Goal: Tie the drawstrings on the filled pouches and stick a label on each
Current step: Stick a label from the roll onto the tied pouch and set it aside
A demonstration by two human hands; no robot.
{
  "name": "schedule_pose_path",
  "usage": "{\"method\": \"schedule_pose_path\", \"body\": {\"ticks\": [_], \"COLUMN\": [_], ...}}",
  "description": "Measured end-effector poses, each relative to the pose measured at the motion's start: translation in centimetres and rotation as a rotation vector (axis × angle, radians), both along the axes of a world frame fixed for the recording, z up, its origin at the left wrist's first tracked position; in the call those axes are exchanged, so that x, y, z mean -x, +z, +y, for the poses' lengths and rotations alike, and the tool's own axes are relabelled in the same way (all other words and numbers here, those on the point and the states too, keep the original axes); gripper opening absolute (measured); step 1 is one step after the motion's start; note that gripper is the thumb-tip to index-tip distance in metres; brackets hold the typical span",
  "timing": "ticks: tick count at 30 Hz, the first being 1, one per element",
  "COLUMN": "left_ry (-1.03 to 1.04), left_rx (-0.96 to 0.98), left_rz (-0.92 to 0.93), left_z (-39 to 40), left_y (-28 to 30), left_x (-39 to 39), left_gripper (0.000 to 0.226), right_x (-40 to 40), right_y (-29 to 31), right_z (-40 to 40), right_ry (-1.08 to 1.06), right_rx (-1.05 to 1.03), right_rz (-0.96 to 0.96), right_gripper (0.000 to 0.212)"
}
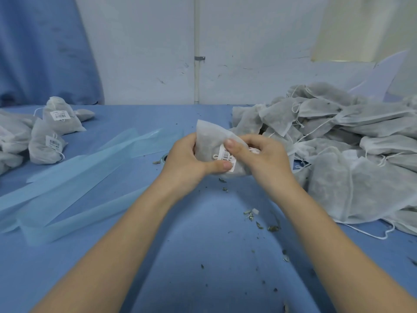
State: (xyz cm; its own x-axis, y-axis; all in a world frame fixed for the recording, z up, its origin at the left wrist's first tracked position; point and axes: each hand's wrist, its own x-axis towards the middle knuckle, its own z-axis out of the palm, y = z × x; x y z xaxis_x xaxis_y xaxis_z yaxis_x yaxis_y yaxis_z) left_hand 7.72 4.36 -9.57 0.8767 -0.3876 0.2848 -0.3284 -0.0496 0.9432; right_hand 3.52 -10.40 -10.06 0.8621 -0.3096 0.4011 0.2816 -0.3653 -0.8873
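Blue table [203, 256]: pouch [207, 141] w/ label [228, 155] gripped btwn both hands, thumbs on label.

I am at a small packing workstation, a hand-assembly spot rather than a home. The surface [203, 256] in front of me is covered in blue cloth. A big heap of unlabelled filled pouches [338, 154] lies to my right, a smaller group of barcode-labelled pouches [56, 123] to my left, and spent strips of blue label backing [67, 177] between. Dried herb crumbs [259, 222] litter the cloth. Behind is a scuffed white panel wall [248, 53] with a blue curtain [40, 48] at the left.
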Motion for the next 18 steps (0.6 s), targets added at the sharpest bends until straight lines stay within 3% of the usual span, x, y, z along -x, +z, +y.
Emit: {"method": "schedule_pose_path", "body": {"ticks": [5,8,9,12,14,18], "left_ry": [-0.016,0.045,0.070,0.124,0.157,0.144], "left_rx": [0.088,0.207,0.248,0.299,0.388,0.743], "left_rz": [0.012,0.066,0.077,0.121,0.171,0.362], "left_z": [0.0,0.0,0.1,0.3,0.3,-0.4], "left_y": [0.1,0.1,0.2,0.3,0.3,0.7], "left_x": [-0.1,-0.3,-0.4,-0.7,-0.8,-0.2], "left_gripper": [0.037,0.030,0.026,0.020,0.033,0.035], "right_x": [-0.3,-0.2,-0.2,-0.5,-1.0,-3.2], "right_y": [-0.2,-0.5,-0.6,-0.7,-0.3,1.9], "right_z": [0.3,0.3,0.3,1.0,1.7,4.7], "right_ry": [-0.028,0.102,0.115,0.105,0.119,0.102], "right_rx": [-0.054,-0.246,-0.287,-0.327,-0.413,-0.542], "right_rz": [-0.045,0.053,0.057,0.011,-0.036,-0.200], "right_gripper": [0.013,0.065,0.070,0.051,0.043,0.029]}}
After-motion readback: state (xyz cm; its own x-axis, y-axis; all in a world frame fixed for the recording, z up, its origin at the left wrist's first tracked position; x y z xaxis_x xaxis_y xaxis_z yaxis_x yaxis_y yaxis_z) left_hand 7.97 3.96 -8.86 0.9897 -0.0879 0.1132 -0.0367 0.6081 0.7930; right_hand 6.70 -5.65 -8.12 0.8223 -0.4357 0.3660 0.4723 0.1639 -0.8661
